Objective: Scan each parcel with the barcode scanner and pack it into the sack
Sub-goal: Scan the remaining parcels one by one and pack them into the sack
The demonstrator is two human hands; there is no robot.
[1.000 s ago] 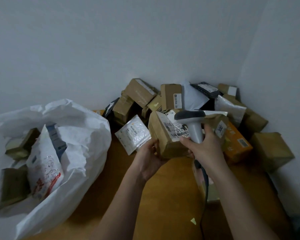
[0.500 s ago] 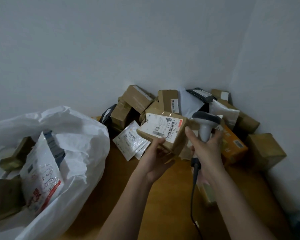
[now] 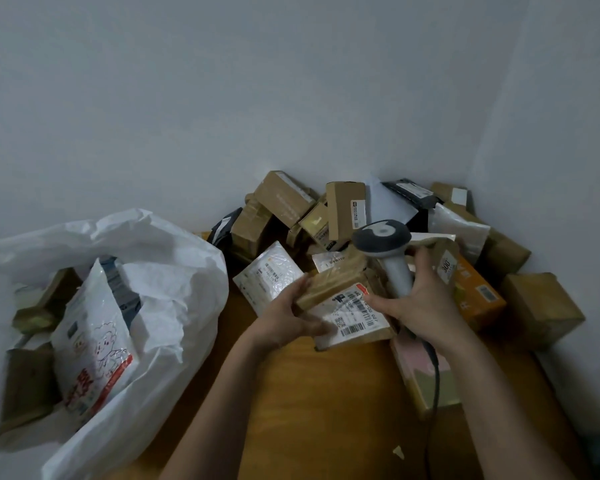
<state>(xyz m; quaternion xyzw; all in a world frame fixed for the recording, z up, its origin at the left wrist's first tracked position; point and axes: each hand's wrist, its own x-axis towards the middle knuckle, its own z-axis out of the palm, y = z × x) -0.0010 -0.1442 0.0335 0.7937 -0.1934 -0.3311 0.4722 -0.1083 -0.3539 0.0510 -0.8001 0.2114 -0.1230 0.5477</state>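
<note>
My left hand (image 3: 286,315) grips a brown cardboard parcel (image 3: 329,289) by its left edge, its white barcode label facing up toward me. My right hand (image 3: 420,303) holds the grey barcode scanner (image 3: 383,239) upright by its handle, and its thumb touches the parcel's right side. The scanner's dark cable hangs down past my right wrist. A white plastic sack (image 3: 174,258) stands open at the left, with a printed white pouch (image 3: 90,344) and several brown boxes inside.
A heap of brown boxes (image 3: 284,199) and mailers fills the room's corner behind my hands. An orange box (image 3: 478,299) and a brown box (image 3: 541,306) lie at the right by the wall. A flat box (image 3: 420,372) lies under my right forearm on the wooden floor (image 3: 312,393).
The parcel has been turned and lowered, so its label now faces up toward me. My right hand has come in against the parcel with the scanner still upright.
</note>
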